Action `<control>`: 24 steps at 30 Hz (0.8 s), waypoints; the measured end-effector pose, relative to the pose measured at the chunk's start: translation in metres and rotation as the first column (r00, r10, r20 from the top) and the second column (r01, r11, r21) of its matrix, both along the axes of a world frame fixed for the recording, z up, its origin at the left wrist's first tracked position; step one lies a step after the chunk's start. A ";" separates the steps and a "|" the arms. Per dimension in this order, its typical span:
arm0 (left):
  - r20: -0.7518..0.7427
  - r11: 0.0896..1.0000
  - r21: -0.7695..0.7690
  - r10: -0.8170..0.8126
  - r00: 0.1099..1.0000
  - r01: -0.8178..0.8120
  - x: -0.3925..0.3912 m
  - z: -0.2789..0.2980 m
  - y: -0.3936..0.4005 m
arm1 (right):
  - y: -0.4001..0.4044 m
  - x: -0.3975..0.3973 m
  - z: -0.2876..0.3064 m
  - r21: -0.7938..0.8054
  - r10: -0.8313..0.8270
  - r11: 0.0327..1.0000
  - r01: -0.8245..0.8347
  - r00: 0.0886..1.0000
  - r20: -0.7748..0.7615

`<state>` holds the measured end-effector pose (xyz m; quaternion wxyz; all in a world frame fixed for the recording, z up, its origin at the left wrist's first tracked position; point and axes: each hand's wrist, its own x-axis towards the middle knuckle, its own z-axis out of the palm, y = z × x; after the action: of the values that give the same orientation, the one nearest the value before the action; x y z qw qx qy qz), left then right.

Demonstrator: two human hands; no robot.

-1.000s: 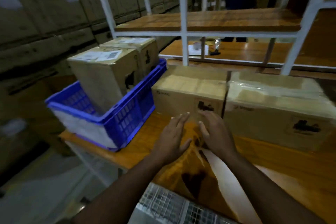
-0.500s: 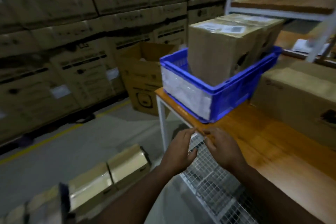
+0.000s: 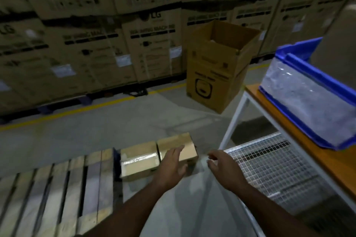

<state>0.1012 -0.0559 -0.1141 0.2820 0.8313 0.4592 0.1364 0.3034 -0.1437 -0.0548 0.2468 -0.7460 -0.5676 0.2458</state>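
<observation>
Down at the bottom of the head view, both forearms reach forward over the grey floor. The left hand is spread, fingers straight and thumb out, over the near end of a small box. The blur hides whether the palm actually touches the cardboard. The right hand hangs just right of that box, fingers loosely curled and relaxed, in the gap between the box and a wire shelf.

The box lies low on the floor. A second box of the same kind lies against its left side, with glossy tape across its top. Both sit at the right end of a wooden pallet.

To the right stands a table with white legs and an orange top, and the wire shelf hangs below it. A blue crate with a clear pouch on its front sits on the table's corner. Beyond the table an open carton stands upright on the floor. A wall of stacked cartons runs behind a yellow line.
</observation>
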 end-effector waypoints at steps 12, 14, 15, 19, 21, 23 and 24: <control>-0.061 0.935 -0.239 0.254 0.965 -0.261 -0.048 -0.030 0.097 | 0.132 -0.021 -0.053 -0.224 0.103 0.966 -0.125 0.989 -0.107; -0.059 0.903 -0.289 0.315 0.947 -0.318 -0.047 -0.043 0.115 | 0.161 -0.015 -0.071 -0.241 0.070 0.965 -0.102 0.988 -0.138; -0.065 0.888 -0.306 0.340 0.938 -0.343 -0.045 -0.052 0.126 | 0.177 -0.012 -0.082 -0.245 0.054 0.965 -0.088 0.988 -0.144; -0.077 0.833 -0.351 0.430 0.900 -0.428 -0.028 -0.091 0.168 | 0.231 0.002 -0.129 -0.277 -0.005 0.960 -0.031 0.992 -0.129; -0.064 0.796 -0.374 0.490 0.869 -0.476 -0.014 -0.113 0.186 | 0.252 0.008 -0.152 -0.308 -0.015 0.951 -0.023 0.993 -0.121; -0.053 0.743 -0.419 0.553 0.831 -0.522 -0.001 -0.135 0.200 | 0.272 0.015 -0.174 -0.331 -0.022 0.943 -0.018 0.993 -0.118; -0.049 0.717 -0.447 0.578 0.815 -0.535 0.005 -0.149 0.208 | 0.281 0.018 -0.187 -0.343 -0.028 0.939 -0.014 0.993 -0.116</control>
<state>0.1060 0.1517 -0.2631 0.4297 0.5608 0.6925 0.1460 0.3215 0.1374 -0.2417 0.1475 -0.7636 -0.4976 0.3842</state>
